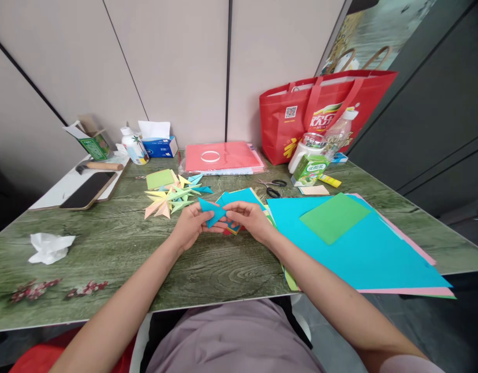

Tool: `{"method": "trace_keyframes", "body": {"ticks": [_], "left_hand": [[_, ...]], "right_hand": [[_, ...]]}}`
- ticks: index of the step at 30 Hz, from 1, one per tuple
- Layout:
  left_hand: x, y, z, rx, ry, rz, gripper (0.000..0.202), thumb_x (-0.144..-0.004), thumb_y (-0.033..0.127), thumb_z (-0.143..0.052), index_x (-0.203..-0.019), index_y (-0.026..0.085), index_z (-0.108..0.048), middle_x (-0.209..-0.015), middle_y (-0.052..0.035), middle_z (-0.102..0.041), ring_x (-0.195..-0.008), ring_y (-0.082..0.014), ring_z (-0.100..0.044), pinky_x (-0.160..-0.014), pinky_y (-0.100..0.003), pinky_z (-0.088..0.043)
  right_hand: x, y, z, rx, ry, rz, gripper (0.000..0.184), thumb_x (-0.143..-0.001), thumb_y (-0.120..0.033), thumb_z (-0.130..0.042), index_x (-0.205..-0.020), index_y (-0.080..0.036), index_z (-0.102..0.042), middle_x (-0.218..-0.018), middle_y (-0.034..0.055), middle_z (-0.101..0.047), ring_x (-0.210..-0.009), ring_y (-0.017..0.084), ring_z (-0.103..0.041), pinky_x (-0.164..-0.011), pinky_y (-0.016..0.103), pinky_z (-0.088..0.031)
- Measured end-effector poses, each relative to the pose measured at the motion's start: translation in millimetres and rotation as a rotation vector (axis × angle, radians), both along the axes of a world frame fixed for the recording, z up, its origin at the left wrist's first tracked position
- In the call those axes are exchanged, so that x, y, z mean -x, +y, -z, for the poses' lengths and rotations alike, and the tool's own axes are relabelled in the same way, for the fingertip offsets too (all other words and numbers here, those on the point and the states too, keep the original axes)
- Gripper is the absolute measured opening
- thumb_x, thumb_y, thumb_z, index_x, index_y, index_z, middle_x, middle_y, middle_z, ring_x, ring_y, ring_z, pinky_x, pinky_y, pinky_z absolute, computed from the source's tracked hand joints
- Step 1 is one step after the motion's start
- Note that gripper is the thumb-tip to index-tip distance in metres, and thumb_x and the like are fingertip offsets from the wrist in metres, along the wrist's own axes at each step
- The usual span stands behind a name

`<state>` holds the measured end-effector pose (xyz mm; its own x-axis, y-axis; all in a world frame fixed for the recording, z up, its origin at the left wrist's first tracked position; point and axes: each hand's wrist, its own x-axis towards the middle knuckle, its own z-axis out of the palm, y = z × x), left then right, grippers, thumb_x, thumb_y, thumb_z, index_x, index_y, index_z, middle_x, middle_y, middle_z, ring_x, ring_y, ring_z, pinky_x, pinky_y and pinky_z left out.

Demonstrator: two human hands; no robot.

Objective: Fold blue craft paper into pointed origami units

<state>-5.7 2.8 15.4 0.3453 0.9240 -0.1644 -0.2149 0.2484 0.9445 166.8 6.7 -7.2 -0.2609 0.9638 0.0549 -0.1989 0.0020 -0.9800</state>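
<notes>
A small folded blue paper (209, 211) is held up between my two hands above the table. My left hand (192, 224) grips its left side, thumb on top and fingers underneath. The fingertips of my right hand (247, 218) pinch the right corner of the same paper. Just behind my hands lies a stack of square sheets (244, 197), blue on top, partly hidden by my right hand. To the left of it is a pile of folded pointed paper pieces (171, 196) in yellow, green, peach and blue.
Large coloured sheets (339, 259) with a green square (335, 217) cover the right side. Black scissors (273, 189) lie behind the stack. A phone (89, 190), hammer (101, 166) and crumpled tissue (50, 247) are at left. A red bag (285, 124) stands at the back right.
</notes>
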Motion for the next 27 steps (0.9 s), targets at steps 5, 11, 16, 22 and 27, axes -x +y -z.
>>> {"method": "trace_keyframes", "body": {"ticks": [5, 11, 16, 22, 27], "left_hand": [[-0.6, -0.6, -1.7, 0.028, -0.024, 0.028, 0.026, -0.07, 0.014, -0.062, -0.095, 0.011, -0.056, -0.075, -0.0109, -0.071, -0.069, -0.0243, -0.069, -0.064, -0.035, -0.057], [-1.4, -1.1, -1.7, 0.048, -0.021, 0.009, 0.023, -0.07, 0.013, -0.059, -0.092, 0.011, -0.057, -0.073, -0.0104, -0.071, -0.065, -0.0236, -0.069, -0.061, -0.035, -0.057], [-1.5, -1.2, -1.3, 0.049, -0.022, -0.004, 0.022, -0.069, 0.011, -0.058, -0.091, 0.011, -0.057, -0.071, -0.0097, -0.071, -0.064, -0.0234, -0.069, -0.06, -0.034, -0.056], [-2.0, -2.1, -3.0, 0.044, -0.009, 0.002, 0.018, -0.068, 0.01, -0.057, -0.086, 0.012, -0.056, -0.067, -0.0081, -0.071, -0.059, -0.0232, -0.068, -0.055, -0.034, -0.056], [-3.2, -4.2, -2.4, -0.004, 0.048, 0.074, 0.019, -0.07, 0.015, -0.058, -0.089, 0.012, -0.054, -0.068, -0.0097, -0.071, -0.06, -0.0246, -0.068, -0.053, -0.036, -0.056]], "right_hand": [[0.0, -0.3, -0.1, -0.033, -0.026, 0.029, 0.023, -0.062, -0.032, -0.07, -0.08, -0.018, -0.066, -0.068, -0.0006, -0.066, -0.062, 0.011, -0.061, -0.055, 0.023, -0.046], [-1.0, -0.1, -0.8, -0.045, -0.071, 0.036, 0.023, -0.062, -0.033, -0.07, -0.078, -0.018, -0.066, -0.066, -0.0008, -0.066, -0.054, 0.009, -0.056, -0.054, 0.023, -0.046], [-2.0, 0.2, 0.0, -0.034, -0.074, 0.024, 0.022, -0.061, -0.032, -0.071, -0.077, -0.017, -0.067, -0.064, -0.0019, -0.065, -0.052, 0.007, -0.054, -0.054, 0.022, -0.045], [-1.3, 1.4, 0.4, 0.166, 0.065, -0.09, 0.029, -0.061, -0.036, -0.073, -0.079, -0.015, -0.064, -0.064, -0.0013, -0.065, -0.052, 0.006, -0.055, -0.053, 0.02, -0.045], [-1.4, 2.8, -0.1, 0.339, 0.073, -0.18, 0.03, -0.067, -0.041, -0.069, -0.069, -0.012, -0.061, -0.056, -0.0001, -0.062, -0.046, 0.005, -0.054, -0.044, 0.015, -0.042]]}}
